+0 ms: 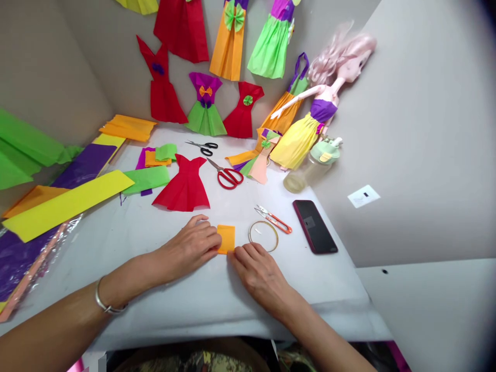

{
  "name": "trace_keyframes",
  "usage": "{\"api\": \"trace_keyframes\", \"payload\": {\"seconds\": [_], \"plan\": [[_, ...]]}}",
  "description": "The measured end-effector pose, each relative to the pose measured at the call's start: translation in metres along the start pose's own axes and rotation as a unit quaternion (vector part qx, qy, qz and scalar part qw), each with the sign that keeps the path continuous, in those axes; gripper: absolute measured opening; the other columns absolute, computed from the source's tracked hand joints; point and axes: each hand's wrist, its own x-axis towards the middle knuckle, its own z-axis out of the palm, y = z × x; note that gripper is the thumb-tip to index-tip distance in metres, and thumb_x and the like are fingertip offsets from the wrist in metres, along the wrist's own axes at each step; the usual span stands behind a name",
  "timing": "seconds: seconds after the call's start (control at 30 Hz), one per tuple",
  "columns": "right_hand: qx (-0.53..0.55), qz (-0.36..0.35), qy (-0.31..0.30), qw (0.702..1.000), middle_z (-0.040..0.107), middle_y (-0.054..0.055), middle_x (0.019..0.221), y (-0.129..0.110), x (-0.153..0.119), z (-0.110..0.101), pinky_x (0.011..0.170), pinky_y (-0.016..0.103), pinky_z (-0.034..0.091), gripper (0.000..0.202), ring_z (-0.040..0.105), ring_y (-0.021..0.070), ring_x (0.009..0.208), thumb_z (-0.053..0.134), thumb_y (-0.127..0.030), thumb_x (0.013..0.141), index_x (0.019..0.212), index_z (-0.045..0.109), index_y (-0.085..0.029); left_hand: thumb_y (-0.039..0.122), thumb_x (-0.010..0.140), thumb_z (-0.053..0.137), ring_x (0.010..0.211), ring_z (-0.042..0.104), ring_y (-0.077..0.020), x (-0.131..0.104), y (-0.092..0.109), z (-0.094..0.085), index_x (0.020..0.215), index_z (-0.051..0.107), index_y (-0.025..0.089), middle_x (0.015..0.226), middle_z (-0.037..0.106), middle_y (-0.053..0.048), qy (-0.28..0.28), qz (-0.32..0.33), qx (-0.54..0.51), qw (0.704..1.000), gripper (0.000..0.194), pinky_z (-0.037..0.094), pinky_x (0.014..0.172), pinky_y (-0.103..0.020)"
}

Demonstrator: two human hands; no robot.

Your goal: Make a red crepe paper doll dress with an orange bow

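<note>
A small orange paper square [227, 239] lies flat on the white tabletop between my hands. My left hand [196, 240] grips its left edge, fingers curled together. At the lower right corner, the closed fingers of my right hand [253, 266] pinch the same paper. Just beyond my right hand sits a thin golden ring [277, 238], with orange-handled thread snips [274, 219] behind it. A red paper dress [185, 186] rests above my left hand, and red-handled scissors [228, 177] lie beside it.
A phone [315, 227] is at the right, near a bottle [308, 173] and a doll [318, 111] in a yellow skirt. Black-handled scissors [205, 147] lie farther back. Yellow paper [70, 205] and other coloured sheets cover the left side. Several paper dresses hang on the wall.
</note>
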Motion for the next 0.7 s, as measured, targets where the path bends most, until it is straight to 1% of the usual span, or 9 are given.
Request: {"api": "trace_keyframes", "payload": {"seconds": [0.07, 0.17, 0.3, 0.43, 0.53, 0.6, 0.7], "plan": [[-0.010, -0.019, -0.004, 1.000, 0.057, 0.006, 0.085, 0.001, 0.003, -0.002, 0.076, 0.038, 0.041, 0.017, 0.047, 0.0218, 0.077, 0.049, -0.003, 0.091, 0.094, 0.063, -0.013, 0.016, 0.096, 0.048, 0.081, 0.052, -0.0151, 0.002, 0.002, -0.001, 0.089, 0.059, 0.019, 0.081, 0.058, 0.001, 0.006, 0.016, 0.007, 1.000, 0.014, 0.029, 0.109, -0.045], [-0.028, -0.044, -0.004, 0.999, 0.057, 0.006, 0.082, 0.002, 0.009, -0.004, 0.075, 0.038, 0.041, 0.016, 0.047, 0.0222, 0.076, 0.052, -0.003, 0.089, 0.085, 0.063, -0.013, 0.015, 0.097, 0.046, 0.082, 0.053, -0.0159, 0.005, 0.007, 0.000, 0.086, 0.061, 0.020, 0.078, 0.061, 0.001, 0.013, 0.041, 0.025, 0.999, 0.018, 0.025, 0.112, -0.049], [-0.045, -0.055, -0.006, 0.997, 0.056, 0.007, 0.079, -0.001, 0.014, -0.008, 0.073, 0.039, 0.042, 0.017, 0.048, 0.0225, 0.076, 0.053, -0.003, 0.087, 0.081, 0.064, -0.013, 0.013, 0.096, 0.048, 0.081, 0.054, -0.0158, 0.006, 0.009, 0.002, 0.086, 0.064, 0.020, 0.077, 0.064, 0.001, 0.017, 0.039, 0.032, 0.999, 0.020, 0.023, 0.113, -0.052], [-0.057, -0.045, 0.006, 0.997, 0.056, 0.005, 0.077, -0.003, 0.016, -0.009, 0.073, 0.037, 0.041, 0.017, 0.048, 0.0214, 0.073, 0.053, -0.002, 0.086, 0.080, 0.063, -0.014, 0.018, 0.096, 0.052, 0.076, 0.054, -0.0148, 0.006, 0.008, 0.001, 0.082, 0.064, 0.019, 0.073, 0.063, 0.002, 0.013, 0.006, 0.012, 1.000, 0.019, 0.023, 0.114, -0.053], [-0.052, -0.033, 0.004, 0.998, 0.056, 0.005, 0.078, -0.001, 0.016, -0.004, 0.072, 0.036, 0.040, 0.015, 0.048, 0.0209, 0.072, 0.055, -0.002, 0.086, 0.081, 0.062, -0.014, 0.021, 0.095, 0.053, 0.076, 0.054, -0.0146, 0.005, 0.008, 0.002, 0.083, 0.064, 0.018, 0.073, 0.063, 0.002, 0.012, -0.009, -0.002, 1.000, 0.017, 0.021, 0.115, -0.054], [-0.035, -0.013, 0.005, 0.999, 0.056, 0.005, 0.079, 0.002, 0.017, 0.003, 0.071, 0.036, 0.038, 0.015, 0.048, 0.0204, 0.073, 0.056, -0.003, 0.086, 0.080, 0.060, -0.015, 0.022, 0.095, 0.054, 0.076, 0.054, -0.0147, 0.004, 0.008, 0.002, 0.082, 0.063, 0.019, 0.073, 0.061, 0.002, 0.012, -0.015, -0.004, 1.000, 0.015, 0.021, 0.115, -0.055], [0.009, 0.035, 0.021, 0.999, 0.057, 0.003, 0.078, 0.007, 0.018, 0.012, 0.070, 0.034, 0.036, 0.016, 0.049, 0.0193, 0.073, 0.058, -0.007, 0.088, 0.077, 0.059, -0.018, 0.023, 0.092, 0.057, 0.079, 0.053, -0.0155, 0.004, 0.008, 0.003, 0.082, 0.060, 0.019, 0.076, 0.059, 0.002, 0.011, -0.018, -0.001, 1.000, 0.011, 0.021, 0.115, -0.055]]}}
